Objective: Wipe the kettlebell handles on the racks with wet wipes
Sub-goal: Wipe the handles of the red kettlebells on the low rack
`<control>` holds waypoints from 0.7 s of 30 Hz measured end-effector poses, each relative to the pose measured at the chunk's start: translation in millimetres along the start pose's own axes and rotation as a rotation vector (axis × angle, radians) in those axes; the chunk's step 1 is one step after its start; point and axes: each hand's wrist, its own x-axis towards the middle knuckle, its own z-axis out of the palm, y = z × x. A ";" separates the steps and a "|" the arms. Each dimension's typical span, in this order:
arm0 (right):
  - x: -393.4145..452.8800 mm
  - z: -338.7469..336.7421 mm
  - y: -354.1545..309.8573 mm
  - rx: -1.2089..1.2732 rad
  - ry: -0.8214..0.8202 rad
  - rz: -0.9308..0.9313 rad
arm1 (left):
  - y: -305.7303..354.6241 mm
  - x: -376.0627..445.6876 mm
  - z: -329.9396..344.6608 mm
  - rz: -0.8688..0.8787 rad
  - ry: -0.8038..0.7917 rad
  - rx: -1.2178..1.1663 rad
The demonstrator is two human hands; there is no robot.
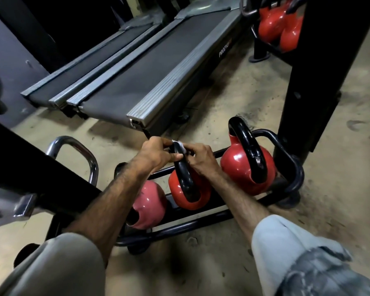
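Observation:
Three red kettlebells sit on a low black rack (295, 167). The middle kettlebell (188, 195) has a black handle (183, 174), and both my hands meet at its top. My left hand (156, 151) grips the top of the handle from the left. My right hand (198, 155) pinches a small white wet wipe (179, 144) against the handle's top. A larger red kettlebell (241, 167) with a glossy black handle (249, 146) stands to the right, untouched. A pink-red kettlebell (150, 204) lies on the left, partly hidden under my left forearm.
Two treadmills (150, 67) lie on the floor behind the rack. A black upright post (316, 67) rises at the right. More red kettlebells (280, 26) sit on a rack at the top right. A chrome handle (73, 146) and black beam (30, 159) are at the left.

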 end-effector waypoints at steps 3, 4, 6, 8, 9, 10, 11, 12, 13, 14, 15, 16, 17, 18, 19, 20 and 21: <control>-0.5 5.5 9.6 -0.094 -0.003 0.056 | -0.1 -1.6 0.2 -0.007 0.002 -0.020; -1.8 7.2 11.2 -0.062 -0.004 0.049 | -0.4 -1.8 0.1 -0.005 0.003 -0.031; -3.5 7.5 9.1 -0.004 -0.002 0.036 | -1.4 -1.3 1.6 -0.004 0.008 -0.040; 1.1 6.3 -0.2 0.000 0.014 0.008 | -2.1 -2.8 1.1 -0.001 0.017 -0.039; 4.3 5.7 -4.2 -0.011 0.041 -0.018 | -2.8 -2.5 1.8 0.005 0.020 -0.041; 6.7 4.9 -8.0 -0.023 0.066 -0.040 | -3.2 -2.0 2.5 0.010 0.023 -0.047; 7.6 5.0 -9.4 -0.033 0.080 -0.066 | -4.0 -2.1 2.2 0.015 0.026 -0.053; 5.8 5.8 -8.0 -0.049 0.094 -0.087 | -4.0 -2.7 2.3 0.019 0.027 -0.045; 2.4 7.9 -5.8 -0.058 0.112 -0.103 | -4.4 -2.2 2.3 0.023 0.028 -0.031; -1.4 10.3 -3.9 -0.054 0.124 -0.098 | -5.1 -1.8 1.8 0.029 0.028 -0.015; -4.5 10.5 -1.9 -0.038 0.133 -0.076 | -4.7 -1.6 2.0 0.035 0.024 -0.008; -5.2 10.0 -1.7 -0.019 0.139 -0.048 | -3.4 -2.6 1.6 0.040 0.021 -0.003; -3.6 9.7 -3.0 0.012 0.139 -0.033 | -2.4 -2.8 0.7 0.043 0.024 0.005; -2.3 8.3 -6.4 0.051 0.128 -0.027 | -2.7 -3.2 0.4 0.043 0.030 0.019; 0.1 6.0 -10.1 0.081 0.117 -0.031 | -2.6 -3.0 0.5 0.047 0.037 0.030; 2.4 4.0 -13.0 0.085 0.112 -0.044 | -2.7 -3.9 0.7 0.053 0.042 0.044; 5.0 2.5 -13.4 0.069 0.101 -0.065 | -2.9 -4.3 0.4 0.058 0.046 0.050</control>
